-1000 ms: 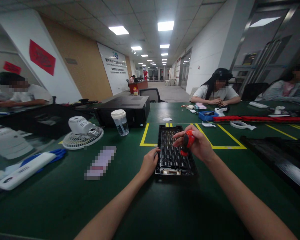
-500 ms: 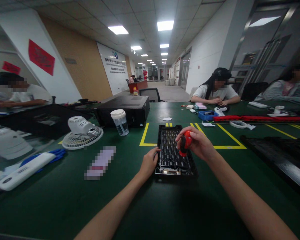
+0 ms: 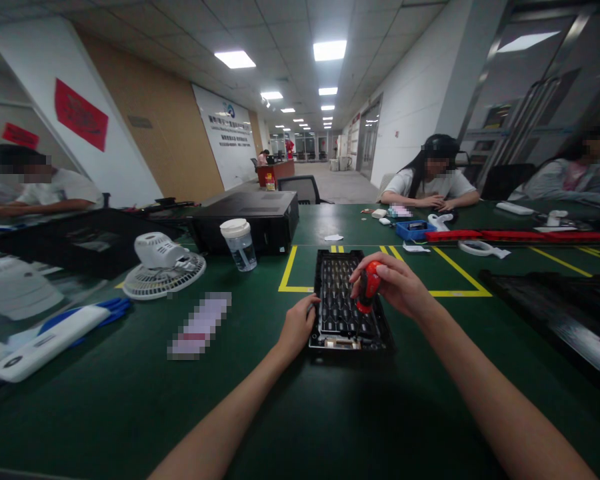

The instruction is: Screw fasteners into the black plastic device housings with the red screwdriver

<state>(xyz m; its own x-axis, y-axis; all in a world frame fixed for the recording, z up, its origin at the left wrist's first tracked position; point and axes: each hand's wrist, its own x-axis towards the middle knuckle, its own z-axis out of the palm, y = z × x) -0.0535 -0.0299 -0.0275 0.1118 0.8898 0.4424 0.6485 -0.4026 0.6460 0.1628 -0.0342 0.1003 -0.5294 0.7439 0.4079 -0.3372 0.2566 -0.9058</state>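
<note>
A black keyboard frame (image 3: 337, 277) with a grid of small sockets lies on the green table in front of me, its long side running away from me. My left hand (image 3: 296, 329) grips its near left edge, fingers curled over the rim. My right hand (image 3: 397, 285) is closed around the red and black handle of a screwdriver (image 3: 368, 286), held upright with its tip down over the frame's right half. The tip itself is hidden behind my fingers.
A small white desk fan (image 3: 161, 263), a capped clear cup (image 3: 240, 244) and a black box (image 3: 257, 218) stand at the left back. White and blue items (image 3: 55, 333) lie near left. Yellow tape lines (image 3: 460, 272) mark the table. Other people sit at left and far right.
My right hand and the screwdriver have shifted slightly left and the handle has turned a little in my fingers. My left hand has stayed on the frame's edge.
</note>
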